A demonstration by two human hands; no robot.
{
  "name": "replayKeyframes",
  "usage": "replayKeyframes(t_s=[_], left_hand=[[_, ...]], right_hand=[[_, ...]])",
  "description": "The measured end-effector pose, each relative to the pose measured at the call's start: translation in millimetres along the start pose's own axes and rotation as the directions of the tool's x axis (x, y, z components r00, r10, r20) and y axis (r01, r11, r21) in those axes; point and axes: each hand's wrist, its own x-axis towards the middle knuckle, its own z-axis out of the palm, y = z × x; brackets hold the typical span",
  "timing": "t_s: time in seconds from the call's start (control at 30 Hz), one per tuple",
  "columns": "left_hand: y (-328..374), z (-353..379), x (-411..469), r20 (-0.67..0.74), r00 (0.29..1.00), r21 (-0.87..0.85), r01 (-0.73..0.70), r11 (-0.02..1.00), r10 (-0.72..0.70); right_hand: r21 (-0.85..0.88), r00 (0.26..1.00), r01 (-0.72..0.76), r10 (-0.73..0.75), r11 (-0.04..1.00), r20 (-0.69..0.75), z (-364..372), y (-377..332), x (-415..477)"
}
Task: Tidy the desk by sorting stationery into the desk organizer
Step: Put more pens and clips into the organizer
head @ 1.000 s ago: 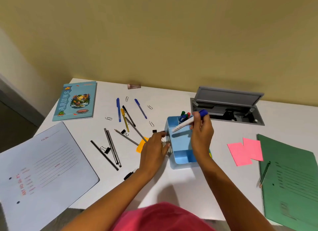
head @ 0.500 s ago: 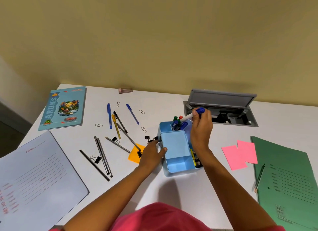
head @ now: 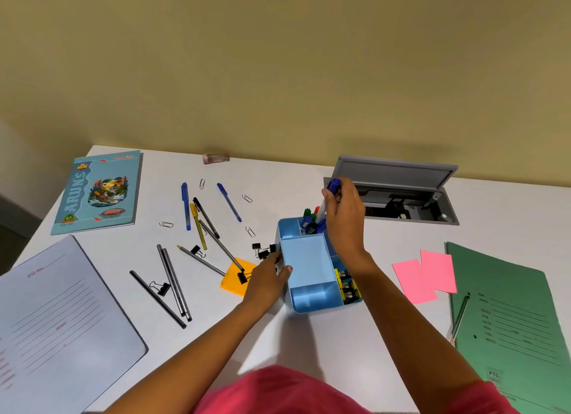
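1. While I am watching through the head camera, the right hand (head: 343, 219) is pinching a blue-capped marker (head: 333, 186) just below its cap, fingers curling round the barrel.
2. The marker is standing nearly upright, leaning a little, and its barrel is running down towards the back compartment of the blue desk organizer (head: 318, 299). I am not seeing its tip, which the hand is hiding.
3. Other markers (head: 309, 217) with green, red and blue caps are standing in that same back compartment.
4. The left hand (head: 267, 282) is gripping the organizer's left wall, thumb hooking over the rim and fingers lying along the outside.
5. The organizer is sitting on the white bench (head: 293, 179) directly in front of the person, and yellow and black binder clips (head: 347, 285) are lying in its narrow right-hand compartment.
6. Loose black clips (head: 262, 250) are lying just beside the left hand, near an orange sticky note (head: 233, 279).
7. Further left, pens (head: 185, 206), pencils (head: 173, 281) and paper clips (head: 166, 224) are lying scattered, with a teal notebook (head: 99, 194) and a pale blue file (head: 55, 318) beyond them.
8. To the right, two pink notes (head: 423, 277) are overlapping beside a green folder (head: 509, 315), which is carrying a green pencil (head: 460, 316).
9. Behind the organizer, a grey cable hatch (head: 398, 172) is standing open in the bench.
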Motion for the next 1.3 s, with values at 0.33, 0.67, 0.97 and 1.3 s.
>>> replayKeyframes(t_s=[0.33, 0.67, 0.97, 1.3], left_hand=[[3, -2, 1, 0.019, 0.999, 0.027, 0.026, 0.999, -0.026], [26, -7, 4, -0.127, 0.986, 0.027, -0.105, 0.994, 0.108], [65, 6, 55, -0.09, 0.944, 0.129, -0.304, 0.944, 0.316], [76, 24, 77, 0.0, 0.932, 0.206, -0.356, 0.912, 0.364]], right_hand=[[-0.003, 0.997, 0.035, -0.035, 0.999, 0.073, -9, -6, -9], [0.185, 0.972, -0.153, 0.182, 0.971, -0.146, -25, -7, -26], [0.18, 0.948, -0.128, 0.174, 0.975, -0.267, -32, -5, -25], [0.219, 0.932, -0.159, 0.219, 0.963, -0.288, -39, 1, -29]])
